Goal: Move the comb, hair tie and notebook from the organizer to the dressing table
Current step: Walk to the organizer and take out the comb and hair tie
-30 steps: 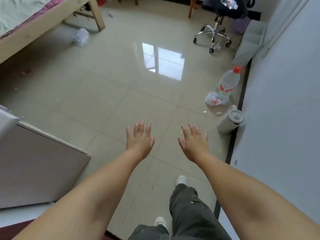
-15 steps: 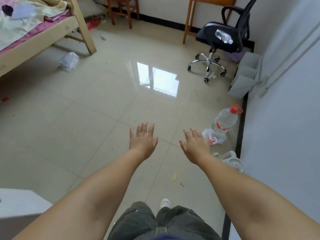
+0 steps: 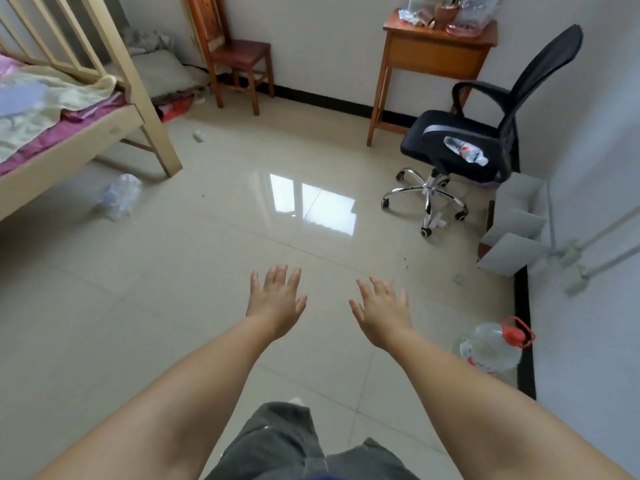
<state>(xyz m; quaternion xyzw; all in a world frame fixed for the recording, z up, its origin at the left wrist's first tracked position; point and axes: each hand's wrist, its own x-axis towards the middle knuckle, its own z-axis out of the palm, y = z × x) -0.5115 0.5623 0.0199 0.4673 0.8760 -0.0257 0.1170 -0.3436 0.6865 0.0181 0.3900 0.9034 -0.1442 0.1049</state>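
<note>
My left hand (image 3: 276, 303) and my right hand (image 3: 382, 311) are stretched out in front of me over the tiled floor, palms down, fingers spread, holding nothing. A small wooden table (image 3: 437, 46) stands against the far wall with several clear and pink items on top. No comb, hair tie or notebook can be made out in this view. The organizer cannot be identified with certainty.
A black office chair (image 3: 478, 140) with a water bottle (image 3: 465, 151) on its seat stands right of centre. A wooden chair (image 3: 239, 53) is at the back, a bed (image 3: 69, 109) at left. A large jug (image 3: 493, 348), grey boxes (image 3: 519, 230) and crumpled plastic (image 3: 119, 197) lie around.
The view has tilted up and moved forward: the white cabinet at left and the white cup on the floor have left the frame, the far wall and table have appeared. Both hands stay spread.
</note>
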